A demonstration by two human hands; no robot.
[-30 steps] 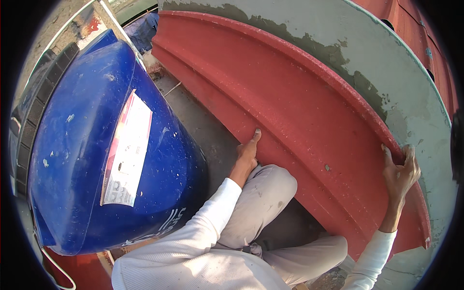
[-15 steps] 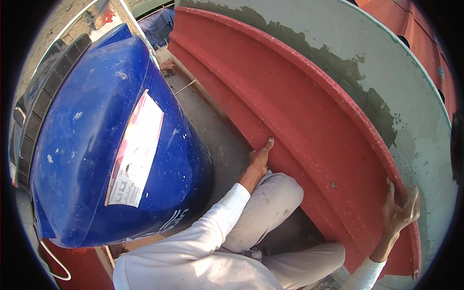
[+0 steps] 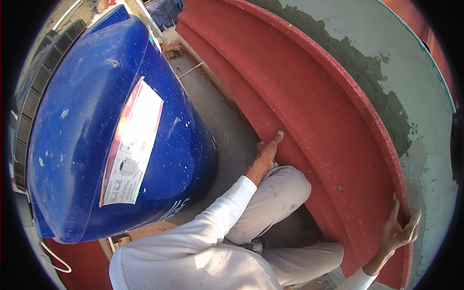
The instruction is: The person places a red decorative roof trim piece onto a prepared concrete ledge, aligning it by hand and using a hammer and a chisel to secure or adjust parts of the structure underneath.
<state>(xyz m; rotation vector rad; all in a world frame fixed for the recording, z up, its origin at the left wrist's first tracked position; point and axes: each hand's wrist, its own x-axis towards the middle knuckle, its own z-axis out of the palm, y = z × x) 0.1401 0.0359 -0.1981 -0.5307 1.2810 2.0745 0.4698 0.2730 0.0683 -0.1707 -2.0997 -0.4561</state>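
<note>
A long red panel (image 3: 309, 116) with ridges and a raised rim runs diagonally across the right half, beside a grey wall (image 3: 430, 159) with a darker damp-looking patch. My left hand (image 3: 267, 150) is closed on the panel's near edge, thumb on its face, just beside my left knee. My right hand (image 3: 398, 227) is closed over the panel's outer rim at lower right, thumb on the inner side. Both wrists come out of white sleeves.
A large blue plastic tank (image 3: 77, 159) with a black ribbed part and a white label fills the left. A grey floor (image 3: 212, 116) runs between tank and panel. A white hose (image 3: 60, 263) lies at lower left. Red sheeting (image 3: 415, 19) shows beyond the wall.
The panel's far end has shifted up and rightward in view. My right hand has moved down with the rim, and my left hand has moved right, still gripping.
</note>
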